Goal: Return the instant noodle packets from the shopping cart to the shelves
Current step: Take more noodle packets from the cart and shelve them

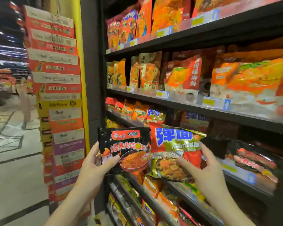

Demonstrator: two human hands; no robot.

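Both hands grip packets before the shelves [194, 106]: left hand [95, 167] a black packet [126, 149], right hand [207, 167] a red packet [173, 149]; both look light, crinkly, crushable, best pinched at the edges.

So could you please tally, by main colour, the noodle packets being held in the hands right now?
Black packet, held in the left hand: 1
Red and gold packet, held in the right hand: 1
Total in hand: 2
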